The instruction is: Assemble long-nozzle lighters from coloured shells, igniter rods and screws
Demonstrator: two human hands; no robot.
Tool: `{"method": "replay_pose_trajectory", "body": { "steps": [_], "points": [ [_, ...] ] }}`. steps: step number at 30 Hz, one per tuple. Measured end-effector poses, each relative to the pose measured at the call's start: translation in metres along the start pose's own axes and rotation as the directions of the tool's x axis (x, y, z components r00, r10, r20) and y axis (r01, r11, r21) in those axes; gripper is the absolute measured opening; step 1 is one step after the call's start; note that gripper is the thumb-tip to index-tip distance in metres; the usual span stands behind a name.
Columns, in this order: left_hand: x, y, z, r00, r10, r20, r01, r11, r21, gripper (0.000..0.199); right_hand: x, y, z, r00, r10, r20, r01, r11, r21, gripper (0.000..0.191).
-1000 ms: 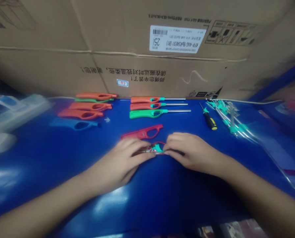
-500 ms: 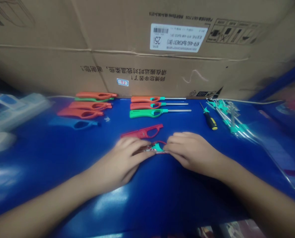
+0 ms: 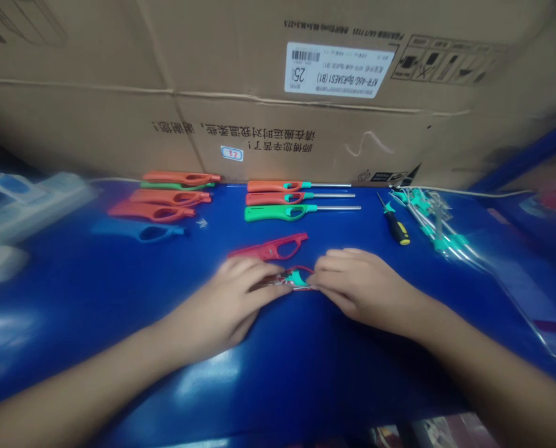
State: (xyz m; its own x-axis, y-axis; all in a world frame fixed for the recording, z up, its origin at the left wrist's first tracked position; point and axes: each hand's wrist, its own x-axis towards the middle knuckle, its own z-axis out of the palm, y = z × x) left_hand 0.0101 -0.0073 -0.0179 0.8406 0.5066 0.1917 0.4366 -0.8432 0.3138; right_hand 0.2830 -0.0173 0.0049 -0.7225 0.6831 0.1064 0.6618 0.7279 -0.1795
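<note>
Between my two hands is a red lighter half-shell [image 3: 310,269] with a teal trigger [image 3: 297,278] set in it. My left hand [image 3: 240,295] grips its handle end, thumb and fingers closed around it. At the other end, my right hand [image 3: 359,283] pinches the tip of the shell; its fingertips hide what lies there. Just beyond my left fingers rests a second red half-shell [image 3: 271,249], part of it behind my knuckles.
Three assembled lighters [image 3: 278,213] with metal tubes lie against the cardboard [image 3: 240,112]. Left are several coloured shells [image 3: 165,198] and small screws [image 3: 202,223]. Right are a black-and-yellow screwdriver [image 3: 396,228] and a heap of metal tubes with teal parts [image 3: 439,227].
</note>
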Motion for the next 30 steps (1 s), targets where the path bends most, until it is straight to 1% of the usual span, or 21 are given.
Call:
{"method": "replay_pose_trajectory", "body": {
  "steps": [5, 8, 15, 25, 27, 30],
  "points": [
    [-0.0007, -0.0002, 0.0007, 1.0, -0.026, 0.007, 0.026, 0.999, -0.032, 0.05, 0.0007, -0.0002, -0.0014, 1.0, 0.002, 0.009, -0.002, 1.0, 0.02, 0.026],
    [-0.0001, -0.0001, 0.0004, 1.0, -0.018, 0.013, 0.018, 1.0, -0.018, 0.052, 0.0005, -0.0006, -0.0012, 1.0, 0.004, 0.003, -0.004, 1.0, 0.026, 0.026],
    [0.0015, 0.0003, 0.0003, 1.0, 0.015, -0.013, -0.015, 0.999, 0.032, 0.052, 0.0008, -0.0007, -0.0004, 1.0, 0.013, 0.001, -0.013, 0.999, 0.043, 0.025],
    [0.0014, 0.0008, 0.0014, 1.0, 0.018, -0.023, -0.017, 0.999, 0.037, 0.051, 0.002, -0.0024, -0.0015, 0.999, 0.035, 0.02, -0.036, 0.998, 0.047, 0.023],
    [0.0015, 0.0004, 0.0017, 1.0, 0.013, -0.023, -0.013, 1.0, 0.023, 0.052, 0.0026, -0.0022, -0.0014, 0.999, 0.038, 0.023, -0.039, 0.998, 0.048, 0.023],
    [0.0013, 0.0002, 0.0016, 1.0, -0.024, -0.018, 0.023, 1.0, -0.017, 0.053, 0.0028, -0.0019, -0.0012, 0.999, 0.044, 0.025, -0.045, 0.997, 0.061, 0.022]
  ]
}}
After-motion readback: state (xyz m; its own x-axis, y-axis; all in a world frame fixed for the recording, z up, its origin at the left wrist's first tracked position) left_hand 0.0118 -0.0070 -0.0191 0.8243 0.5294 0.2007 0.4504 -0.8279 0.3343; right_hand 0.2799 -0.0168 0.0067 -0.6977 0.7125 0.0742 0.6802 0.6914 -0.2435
